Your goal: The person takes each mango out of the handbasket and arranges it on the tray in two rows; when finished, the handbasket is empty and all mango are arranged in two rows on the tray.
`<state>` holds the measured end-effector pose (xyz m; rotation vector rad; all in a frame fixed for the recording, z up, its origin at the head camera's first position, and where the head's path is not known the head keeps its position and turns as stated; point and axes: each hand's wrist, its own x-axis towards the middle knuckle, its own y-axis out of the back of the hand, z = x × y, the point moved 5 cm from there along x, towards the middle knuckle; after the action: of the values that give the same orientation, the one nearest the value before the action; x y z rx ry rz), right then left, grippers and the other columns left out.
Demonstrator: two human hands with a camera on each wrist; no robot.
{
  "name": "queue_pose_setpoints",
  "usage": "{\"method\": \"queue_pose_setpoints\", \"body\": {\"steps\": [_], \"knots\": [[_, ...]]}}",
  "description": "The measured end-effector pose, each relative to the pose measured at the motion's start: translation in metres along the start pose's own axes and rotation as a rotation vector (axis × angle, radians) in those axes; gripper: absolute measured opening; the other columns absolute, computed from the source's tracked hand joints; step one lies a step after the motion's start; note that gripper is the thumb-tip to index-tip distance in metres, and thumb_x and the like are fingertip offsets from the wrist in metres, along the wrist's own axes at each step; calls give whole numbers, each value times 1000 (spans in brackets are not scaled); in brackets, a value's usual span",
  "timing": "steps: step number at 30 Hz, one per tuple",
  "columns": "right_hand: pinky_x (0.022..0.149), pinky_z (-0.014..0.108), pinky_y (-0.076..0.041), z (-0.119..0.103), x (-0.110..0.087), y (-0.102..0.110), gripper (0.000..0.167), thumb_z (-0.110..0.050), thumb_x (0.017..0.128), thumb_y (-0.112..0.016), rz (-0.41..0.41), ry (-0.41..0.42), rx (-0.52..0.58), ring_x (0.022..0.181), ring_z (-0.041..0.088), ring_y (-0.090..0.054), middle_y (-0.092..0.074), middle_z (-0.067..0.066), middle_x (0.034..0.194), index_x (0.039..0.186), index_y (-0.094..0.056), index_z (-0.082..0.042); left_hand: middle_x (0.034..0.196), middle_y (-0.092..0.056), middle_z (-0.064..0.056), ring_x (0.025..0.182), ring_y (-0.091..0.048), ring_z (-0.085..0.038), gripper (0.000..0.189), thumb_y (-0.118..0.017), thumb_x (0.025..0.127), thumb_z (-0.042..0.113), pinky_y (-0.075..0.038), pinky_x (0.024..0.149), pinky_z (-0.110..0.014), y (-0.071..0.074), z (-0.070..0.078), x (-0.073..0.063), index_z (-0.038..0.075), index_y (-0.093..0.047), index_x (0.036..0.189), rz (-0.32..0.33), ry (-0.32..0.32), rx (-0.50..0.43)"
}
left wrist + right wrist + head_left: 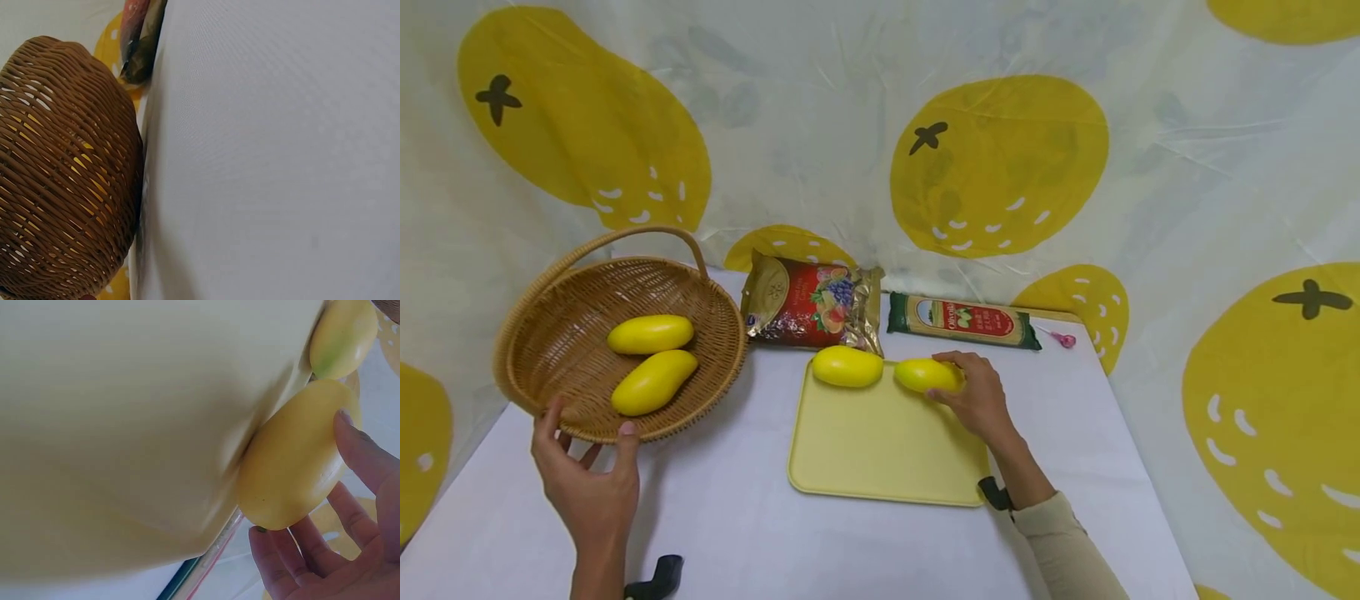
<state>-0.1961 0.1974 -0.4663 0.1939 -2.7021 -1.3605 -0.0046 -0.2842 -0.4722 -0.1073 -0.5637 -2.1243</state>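
Observation:
My left hand (587,483) grips the near rim of a brown wicker basket (722,358) with a tall arched handle. Two yellow mangoes, one behind (651,334) and one in front (653,383), lie inside it. In the left wrist view the basket's woven side (69,169) fills the left part, with yellow showing through the gaps. My right hand (977,396) holds another mango (294,456) by its right end, thumb on one side and fingers on the other, at the far edge of a pale yellow tray (883,450). Beside it on the tray lies one more mango (847,367).
Behind the tray stands a red and gold candy bag (812,304). To its right lie a green and tan Olivoilà packet (962,321) and a small pink lollipop (1063,338). A fruit-print curtain (820,125) hangs behind the white table (760,542).

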Motion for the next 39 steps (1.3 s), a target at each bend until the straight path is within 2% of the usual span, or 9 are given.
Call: {"method": "queue_pose_setpoints", "body": {"steps": [3, 7, 12, 19, 23, 34, 39], "knots": [[115, 60, -42, -2, -1, -1, 58, -27, 84, -91, 3, -11, -30, 129, 39, -56, -67, 15, 139, 138, -70, -18, 170, -31, 11, 152, -41, -28, 81, -74, 95, 20, -46, 118, -29, 0, -1, 0, 36, -34, 163, 2, 6, -4], [115, 60, -43, -6, -4, 0, 50, -31, 91, -85, 11, -12, -36, 131, 38, -55, -67, 14, 139, 137, -72, -18, 170, -31, 11, 152, -42, -27, 81, -74, 95, 20, -47, 118, -29, 0, -1, -1, 35, -34, 163, 3, 4, -7], [107, 57, -47, -6, -5, 2, 41, -30, 94, -82, 24, -4, -25, 123, 36, -59, -69, 13, 134, 132, -75, -18, 170, -31, 12, 152, -42, -26, 82, -75, 94, 20, -47, 118, -29, 1, -1, 0, 35, -34, 163, 5, 0, -10], [97, 49, -47, -3, -4, 1, 57, -31, 86, -90, 5, -35, -76, 117, 35, -54, -69, 15, 135, 138, -72, -18, 170, -31, 13, 152, -42, -26, 81, -75, 94, 21, -47, 119, -30, 1, -1, 0, 35, -34, 163, 0, 12, -13], [95, 47, -46, -1, -3, 0, 60, -32, 84, -91, 1, -58, -94, 116, 35, -51, -68, 16, 136, 139, -71, -18, 170, -31, 12, 152, -42, -27, 81, -74, 95, 20, -47, 118, -29, 1, -1, 1, 35, -33, 163, -1, 9, -11], [101, 53, -49, -5, -1, 3, 65, -34, 83, -92, 19, -76, -124, 120, 36, -49, -63, 16, 142, 142, -69, -20, 170, -31, 9, 152, -42, -28, 82, -74, 94, 19, -47, 117, -28, 0, 2, 1, 35, -34, 163, -9, 0, -29], [109, 57, -47, -23, -2, 11, 65, -35, 83, -92, 46, 3, -110, 128, 36, -49, -63, 14, 146, 142, -68, -22, 171, -31, 9, 152, -42, -28, 82, -75, 94, 19, -47, 117, -28, 1, 1, 2, 35, -34, 163, -7, 3, -25]]}}
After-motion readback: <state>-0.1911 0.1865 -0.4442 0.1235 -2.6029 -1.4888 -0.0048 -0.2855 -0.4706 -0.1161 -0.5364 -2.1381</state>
